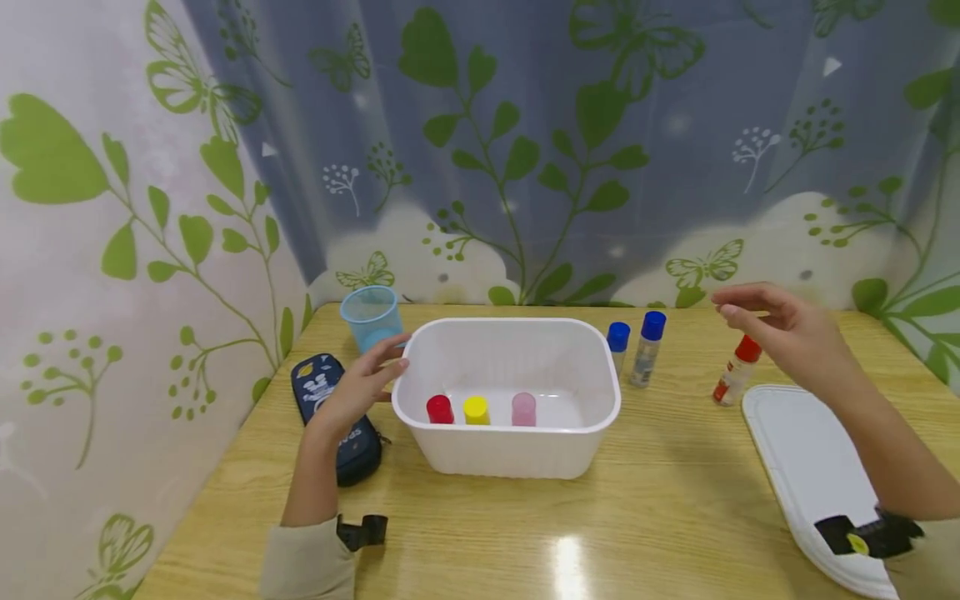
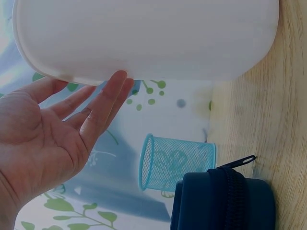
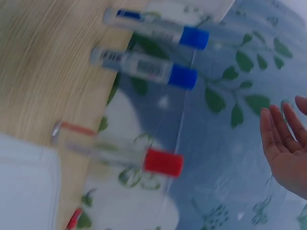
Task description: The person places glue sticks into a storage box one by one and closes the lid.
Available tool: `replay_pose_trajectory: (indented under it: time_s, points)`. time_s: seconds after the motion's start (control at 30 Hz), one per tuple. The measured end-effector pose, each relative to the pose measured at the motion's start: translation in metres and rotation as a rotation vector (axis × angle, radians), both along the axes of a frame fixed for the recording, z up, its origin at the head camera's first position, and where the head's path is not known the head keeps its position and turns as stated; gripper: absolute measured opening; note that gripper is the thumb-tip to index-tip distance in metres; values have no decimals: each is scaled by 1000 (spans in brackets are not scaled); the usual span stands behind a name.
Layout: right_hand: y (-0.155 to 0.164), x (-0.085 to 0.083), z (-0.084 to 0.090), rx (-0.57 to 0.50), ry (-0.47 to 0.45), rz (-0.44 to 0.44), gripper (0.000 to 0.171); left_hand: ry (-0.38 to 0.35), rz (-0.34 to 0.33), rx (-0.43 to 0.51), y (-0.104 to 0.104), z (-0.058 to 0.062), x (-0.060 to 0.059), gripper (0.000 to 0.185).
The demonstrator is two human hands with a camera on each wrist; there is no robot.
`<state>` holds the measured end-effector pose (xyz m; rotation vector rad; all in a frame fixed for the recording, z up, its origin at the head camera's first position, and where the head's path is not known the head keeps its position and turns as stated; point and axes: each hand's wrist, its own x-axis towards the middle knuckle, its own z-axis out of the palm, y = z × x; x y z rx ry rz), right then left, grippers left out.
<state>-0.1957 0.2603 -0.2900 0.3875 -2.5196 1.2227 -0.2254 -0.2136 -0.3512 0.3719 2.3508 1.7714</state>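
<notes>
Red-capped bottle point(image 1: 736, 370) stands upright, cap up, just below relaxed, empty right hand point(image 1: 780, 329); flat left hand point(image 1: 358, 388) touches white tub point(image 1: 510, 467).

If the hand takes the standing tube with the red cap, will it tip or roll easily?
Probably yes. The red-capped tube is tall and narrow and already leans, so a light touch may tip it. It looks round, so once down it would likely roll. The right hand hovers open above it.

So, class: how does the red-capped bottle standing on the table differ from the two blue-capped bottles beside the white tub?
The red-capped bottle has a red cap; the blue-capped bottles have blue ones. It stands alone near the right hand; they stand paired close to the white tub. All three stand upright on the table, caps on.
</notes>
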Motion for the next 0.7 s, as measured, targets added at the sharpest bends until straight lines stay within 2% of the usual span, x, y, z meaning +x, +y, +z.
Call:
replay_pose_trajectory:
  time_s: [0.17,0.33,0.5,0.6,0.7]
  points:
    - [32,-6,-13,39,14,-103,32,-4,3,-3,-3,0,2,52]
    - [49,-14,-33,118,6,-183,34,3,-1,5,-4,0,3,52]
    - [56,-18,-52,192,-42,-163,39,8,-10,10,-3,0,3,52]
    - [56,-20,-60,193,-57,-139,41,6,-8,3,-2,0,2,52]
    - [55,-21,-66,183,-55,-150,41,6,-8,0,-1,0,2,52]
